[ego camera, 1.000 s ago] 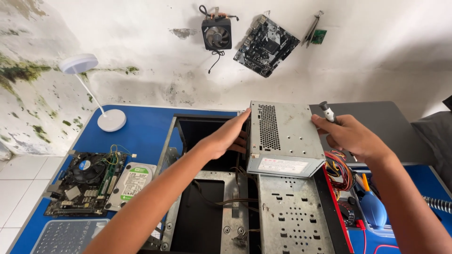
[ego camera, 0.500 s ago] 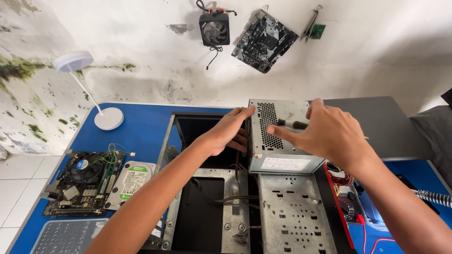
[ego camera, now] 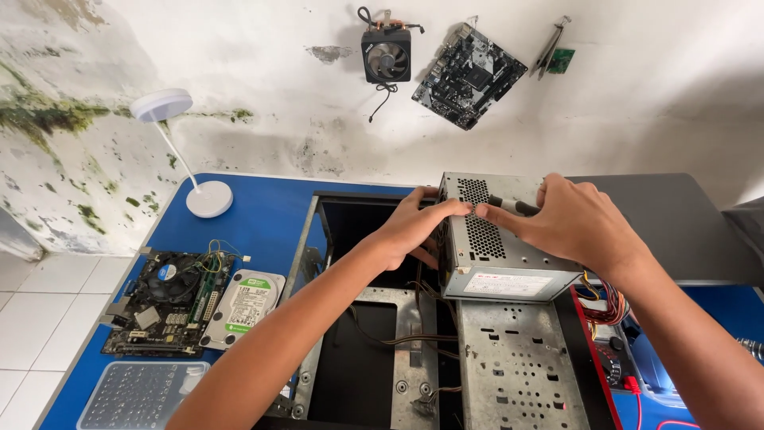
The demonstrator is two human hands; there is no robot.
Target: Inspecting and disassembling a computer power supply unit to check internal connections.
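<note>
Over the far end of the open case (ego camera: 509, 374), the left hand (ego camera: 414, 227) grips the left edge of the grey supply (ego camera: 501, 255), fingers closed on it. The right hand (ego camera: 577, 223) rests on top, pinching a screwdriver (ego camera: 509, 205). Motherboard (ego camera: 171, 299) and drive (ego camera: 245, 306) lie left.

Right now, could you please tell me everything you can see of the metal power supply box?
The power supply box is a grey, bare-metal rectangular unit with a perforated vent grille on its upper face and a pale label on the near side. It sits at the far end of the open computer case, with coloured wires at its right. The left hand grips its left edge; the right hand rests on top, holding a screwdriver.
</note>
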